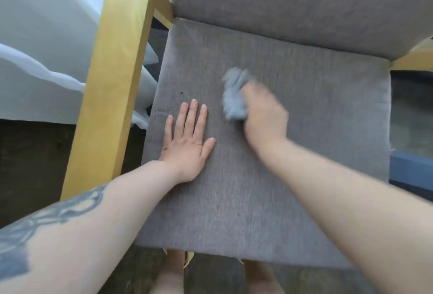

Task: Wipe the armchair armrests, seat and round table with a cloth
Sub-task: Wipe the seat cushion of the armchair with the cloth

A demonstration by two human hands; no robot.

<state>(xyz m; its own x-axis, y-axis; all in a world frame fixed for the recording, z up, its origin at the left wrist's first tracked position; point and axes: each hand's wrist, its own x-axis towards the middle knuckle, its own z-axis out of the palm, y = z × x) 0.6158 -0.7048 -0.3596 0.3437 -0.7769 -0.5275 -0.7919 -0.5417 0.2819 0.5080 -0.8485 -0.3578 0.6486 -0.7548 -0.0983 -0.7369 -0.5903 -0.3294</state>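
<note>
The armchair's grey fabric seat (316,129) fills the middle of the view, with its grey backrest (293,1) above. My left hand (187,144) lies flat on the seat's left part, fingers straight and spread. My right hand (264,115) grips a crumpled light grey cloth (234,94) and presses it on the seat's centre; both are blurred by motion. The yellow wooden left armrest (112,78) runs down the left side. A bit of the right armrest (414,59) shows at the right edge. The round table is out of view.
A white sheer curtain (46,48) hangs left of the chair. Dark floor (28,158) lies beneath. A blue edge (410,165) shows at the right beside the seat. My legs (168,275) stand at the seat's front edge.
</note>
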